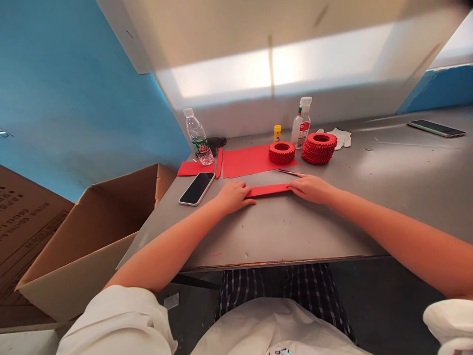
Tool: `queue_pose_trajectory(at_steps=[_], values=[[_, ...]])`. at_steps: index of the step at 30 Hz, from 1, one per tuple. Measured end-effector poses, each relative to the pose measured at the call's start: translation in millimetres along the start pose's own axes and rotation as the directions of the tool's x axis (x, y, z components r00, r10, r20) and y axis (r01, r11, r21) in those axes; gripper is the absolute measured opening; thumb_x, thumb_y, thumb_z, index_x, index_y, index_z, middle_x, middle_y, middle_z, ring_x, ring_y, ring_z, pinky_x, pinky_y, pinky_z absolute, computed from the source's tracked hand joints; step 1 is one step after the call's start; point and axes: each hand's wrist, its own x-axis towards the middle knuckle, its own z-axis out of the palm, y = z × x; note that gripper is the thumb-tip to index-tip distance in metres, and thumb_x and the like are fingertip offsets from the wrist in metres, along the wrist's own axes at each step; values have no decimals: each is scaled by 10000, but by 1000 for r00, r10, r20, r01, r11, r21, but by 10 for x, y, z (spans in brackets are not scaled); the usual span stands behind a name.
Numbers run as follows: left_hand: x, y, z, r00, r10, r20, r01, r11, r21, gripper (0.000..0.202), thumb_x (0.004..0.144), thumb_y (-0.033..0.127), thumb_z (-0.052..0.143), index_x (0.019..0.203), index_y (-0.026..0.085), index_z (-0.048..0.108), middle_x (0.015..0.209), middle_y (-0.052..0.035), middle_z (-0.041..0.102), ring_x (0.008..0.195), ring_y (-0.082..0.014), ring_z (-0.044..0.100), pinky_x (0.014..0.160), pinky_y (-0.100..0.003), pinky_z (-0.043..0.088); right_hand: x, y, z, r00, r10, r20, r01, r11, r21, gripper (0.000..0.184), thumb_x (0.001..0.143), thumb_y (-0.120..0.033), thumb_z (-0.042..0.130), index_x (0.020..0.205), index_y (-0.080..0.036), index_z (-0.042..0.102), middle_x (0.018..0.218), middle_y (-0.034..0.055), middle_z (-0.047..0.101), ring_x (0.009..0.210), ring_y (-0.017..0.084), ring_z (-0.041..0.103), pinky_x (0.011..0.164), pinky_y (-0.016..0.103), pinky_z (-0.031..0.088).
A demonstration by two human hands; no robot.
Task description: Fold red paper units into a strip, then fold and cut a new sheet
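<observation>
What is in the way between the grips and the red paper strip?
Nothing visible: the left grip and the right grip rest right on the two ends of the red paper strip, touching it.

On my head feed I see the left hand (pixel 232 197) and right hand (pixel 312 189) lying flat on either end of a folded red paper strip (pixel 268 191) on a grey table (pixel 295 231), a smartphone (pixel 197 189) just left, and two round red folded-paper rings (pixel 282 153) (pixel 320 148) beyond, near a red paper sheet (pixel 247 161).
</observation>
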Motion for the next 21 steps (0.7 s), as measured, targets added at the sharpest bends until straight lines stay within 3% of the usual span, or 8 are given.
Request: queue_pose_trajectory(at_steps=[4, 10, 15, 19, 21], values=[[119, 13, -56, 1000, 7, 13, -6, 998, -65, 343, 908, 288, 310, 917, 194, 640, 875, -72, 617, 809, -188, 575, 702, -275, 418, 36, -71, -47, 999, 40, 36, -40, 999, 4, 358, 885, -389, 348, 1017, -204, 625, 895, 75, 675, 815, 215, 602, 730, 334, 432], [187, 3, 1, 996, 86, 12, -83, 983, -167, 305, 847, 414, 465, 1028, 217, 611, 1110, -57, 577, 1001, -199, 537, 824, -266, 419, 108, -117, 39, 991, 16, 135, -23, 998, 55, 366, 784, -467, 526, 1037, -224, 629, 1032, 66, 623, 961, 219, 556, 797, 309, 421], [260, -6, 118, 998, 63, -6, -62, 979, -193, 457, 823, 437, 498, 1207, 190, 507, 1076, -90, 573, 982, -224, 538, 836, -308, 429, 234, -103, 40, 982, 111, 156, -120, 992, 46, 615, 656, -537, 634, 1184, -233, 549, 1001, 92, 598, 955, 243, 555, 733, 316, 448], [241, 42, 114, 996, 85, -7, -85, 978, -190, 417, 825, 441, 496, 1176, 221, 548, 1022, -80, 575, 947, -214, 540, 834, -306, 429, 335, -112, 55, 974, 145, 172, -149, 989, 12, 354, 764, -509, 527, 933, -226, 654, 888, 51, 635, 809, 180, 593, 661, 257, 436], [202, 87, 118, 996, 89, -20, -91, 979, -184, 419, 838, 442, 475, 1184, 217, 543, 1058, -88, 564, 980, -218, 527, 875, -319, 412, 372, -114, 98, 972, 165, 166, -162, 986, -34, 318, 821, -460, 463, 796, -206, 653, 808, 43, 651, 760, 176, 597, 626, 254, 419]])
